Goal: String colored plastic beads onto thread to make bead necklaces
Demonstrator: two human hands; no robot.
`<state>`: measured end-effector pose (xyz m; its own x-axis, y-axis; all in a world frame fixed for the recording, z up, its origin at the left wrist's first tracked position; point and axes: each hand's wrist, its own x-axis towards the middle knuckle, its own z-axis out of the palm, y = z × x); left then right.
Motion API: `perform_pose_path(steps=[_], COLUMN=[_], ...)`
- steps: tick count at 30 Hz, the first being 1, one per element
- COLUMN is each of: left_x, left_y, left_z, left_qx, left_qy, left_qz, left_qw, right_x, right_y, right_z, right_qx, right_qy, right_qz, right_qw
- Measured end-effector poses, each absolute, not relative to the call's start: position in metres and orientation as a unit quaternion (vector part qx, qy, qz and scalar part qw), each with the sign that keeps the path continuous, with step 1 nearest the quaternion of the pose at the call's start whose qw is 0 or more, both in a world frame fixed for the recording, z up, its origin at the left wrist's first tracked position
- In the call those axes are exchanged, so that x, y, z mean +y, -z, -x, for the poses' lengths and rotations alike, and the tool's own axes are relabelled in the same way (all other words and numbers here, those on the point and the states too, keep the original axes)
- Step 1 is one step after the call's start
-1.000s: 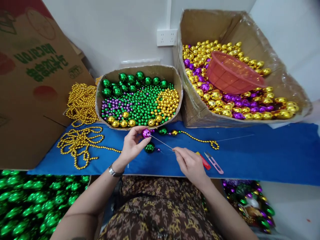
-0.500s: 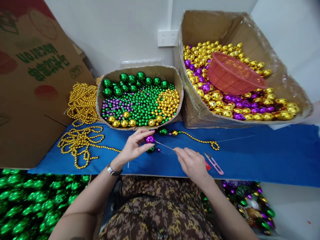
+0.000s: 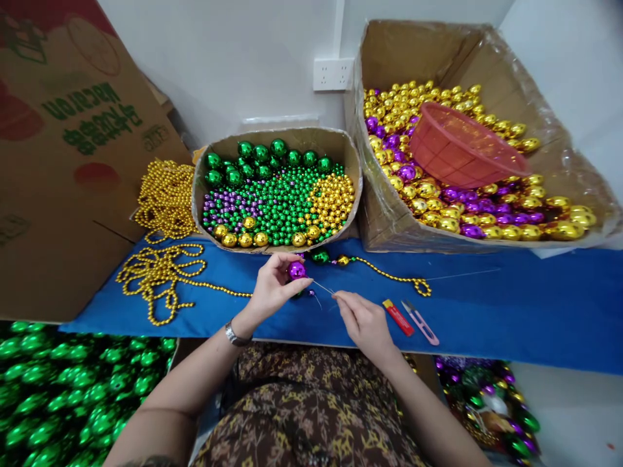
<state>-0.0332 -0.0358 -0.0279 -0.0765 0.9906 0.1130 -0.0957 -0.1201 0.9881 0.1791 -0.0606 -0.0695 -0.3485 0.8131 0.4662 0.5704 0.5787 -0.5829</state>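
Note:
My left hand (image 3: 273,290) pinches a shiny purple ball bead (image 3: 296,270) just above the blue cloth (image 3: 511,305). My right hand (image 3: 360,318) is closed in a pinch on a thin needle (image 3: 322,287) whose tip enters the purple bead. A green ball is partly hidden under my left fingers. Behind the hands lies a strand (image 3: 384,274) with a green ball, a gold ball and small gold beads. A round cardboard tray (image 3: 277,194) of green, purple and gold beads stands just beyond.
A large cardboard box (image 3: 467,162) of gold and purple balls holds a red basket (image 3: 460,149) at the right. Gold bead strings (image 3: 163,272) lie at the left. A red lighter (image 3: 398,317) and pink snips (image 3: 421,322) rest by my right hand. Green balls (image 3: 73,395) fill a bin below left.
My left hand brought the purple bead down and right along the needle, closer to my right hand. The green ball is now mostly hidden by my fingers.

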Motion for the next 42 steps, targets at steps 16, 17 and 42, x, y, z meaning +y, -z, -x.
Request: perform_pose_path(steps=[16,17,42], left_x=[-0.038,-0.033,0.041], left_y=[0.028,0.026,0.004], left_z=[0.034,0.038,0.053], left_qx=[0.41,0.414,0.451], left_qy=[-0.545,-0.549,-0.524], left_qz=[-0.512,-0.519,-0.442], left_qw=[0.522,0.509,0.571], right_x=[-0.062,-0.061,-0.056], right_y=[0.067,0.066,0.06], right_z=[-0.176,-0.177,-0.178], right_qx=[-0.764,-0.758,-0.744], right_qy=[-0.238,-0.242,-0.178], right_qz=[0.438,0.444,0.472], right_qw=[0.41,0.412,0.438])
